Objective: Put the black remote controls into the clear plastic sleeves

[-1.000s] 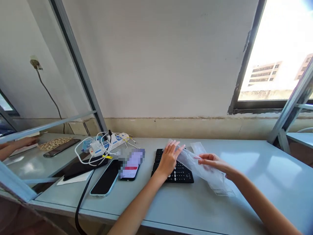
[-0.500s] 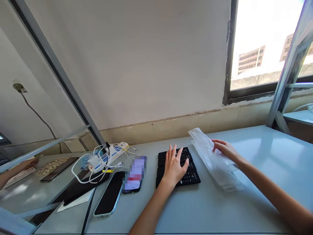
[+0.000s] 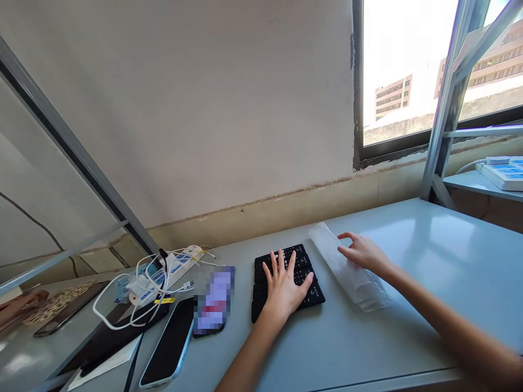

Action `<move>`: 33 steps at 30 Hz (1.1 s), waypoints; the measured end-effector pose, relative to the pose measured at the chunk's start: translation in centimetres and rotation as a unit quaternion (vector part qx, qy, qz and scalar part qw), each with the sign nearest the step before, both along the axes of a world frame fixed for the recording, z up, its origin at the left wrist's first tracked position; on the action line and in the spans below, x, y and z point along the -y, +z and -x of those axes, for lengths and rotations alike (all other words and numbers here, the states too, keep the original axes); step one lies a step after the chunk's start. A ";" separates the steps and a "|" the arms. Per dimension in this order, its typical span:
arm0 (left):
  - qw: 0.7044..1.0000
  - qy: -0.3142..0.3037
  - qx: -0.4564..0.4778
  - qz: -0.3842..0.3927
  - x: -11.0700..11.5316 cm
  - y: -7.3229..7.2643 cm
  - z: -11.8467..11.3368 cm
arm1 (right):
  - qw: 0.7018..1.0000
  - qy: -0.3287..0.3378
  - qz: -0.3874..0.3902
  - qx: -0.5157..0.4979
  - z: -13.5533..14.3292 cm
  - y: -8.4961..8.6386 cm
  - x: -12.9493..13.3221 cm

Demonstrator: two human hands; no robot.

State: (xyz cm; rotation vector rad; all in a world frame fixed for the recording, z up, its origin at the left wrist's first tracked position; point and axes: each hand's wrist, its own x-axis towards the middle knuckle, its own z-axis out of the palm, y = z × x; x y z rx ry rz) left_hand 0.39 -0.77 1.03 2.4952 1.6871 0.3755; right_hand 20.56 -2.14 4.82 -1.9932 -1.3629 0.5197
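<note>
My left hand (image 3: 283, 291) lies with its fingers spread on a pair of black panels (image 3: 311, 296) printed with rows of small white marks. The hand covers part of them, so their exact kind does not show. To the right, a clear plastic bag (image 3: 335, 256) lies crumpled and flattened on the table. My right hand (image 3: 363, 253) is over the bag's right side, thumb and forefinger apart with no bag pinched between them. Whether its other fingers touch the plastic is hard to see.
Left of the panels are a phone with a lit, blurred screen (image 3: 216, 299) and a dark-screened phone (image 3: 171, 340). Behind them sits a power strip (image 3: 183, 267) with tangled white cables (image 3: 110, 310). Another person's hand (image 3: 30, 302) is at far left. A metal post (image 3: 443, 109) stands at right.
The camera view has turned to the right. My right thumb and forefinger have spread apart above the bag. My left hand stays on the black panels, its fingers wider.
</note>
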 end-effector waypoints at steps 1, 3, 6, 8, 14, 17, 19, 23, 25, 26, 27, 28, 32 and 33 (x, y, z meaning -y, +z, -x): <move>1.000 0.004 -0.003 0.011 0.0 0.0 0.0 | 0.999 -0.013 -0.007 0.028 0.0 0.0 0.1; 1.000 0.009 -0.003 0.026 0.1 0.2 0.0 | 0.997 -0.035 -0.019 0.073 -0.1 0.1 0.1; 1.000 0.014 0.009 0.025 0.1 0.4 0.1 | 0.989 -0.043 -0.010 0.139 -0.3 -0.1 0.1; 0.999 0.023 0.010 0.026 0.0 0.6 0.0 | 0.983 -0.032 0.014 0.180 -0.4 -0.4 0.0; 0.998 0.057 0.005 0.024 -0.6 1.3 0.1 | 0.981 -0.009 0.042 0.190 -0.6 -1.6 -0.4; 0.996 0.071 -0.007 0.052 -1.0 1.3 0.5 | 0.983 0.011 0.042 0.180 -0.5 -1.9 -0.6; 0.995 0.076 -0.017 0.065 -1.3 1.2 0.8 | 0.984 0.023 0.042 0.173 -0.5 -2.1 -0.7; 0.993 0.077 -0.032 0.087 -1.5 1.2 0.9 | 0.988 0.040 0.031 0.146 -0.7 -2.7 -1.0; 0.991 0.077 -0.037 0.099 -1.5 1.2 0.8 | 0.991 0.054 0.019 0.123 -0.9 -3.1 -1.2; 0.991 0.078 -0.040 0.103 -1.5 1.3 0.7 | 0.992 0.063 0.013 0.109 -1.0 -3.4 -1.3; 0.990 0.078 -0.045 0.106 -1.5 1.3 0.7 | 0.993 0.071 0.005 0.094 -1.1 -3.6 -1.5; 0.990 0.079 -0.050 0.107 -1.5 1.3 0.6 | 0.994 0.078 -0.005 0.079 -1.1 -3.8 -1.6; 0.989 0.081 -0.066 0.103 -1.5 1.2 0.1 | 0.994 0.074 -0.080 0.001 -1.3 -4.1 -2.1; 0.989 0.082 -0.069 0.102 -1.5 1.2 0.0 | 0.992 0.067 -0.103 -0.024 -1.4 -4.0 -2.2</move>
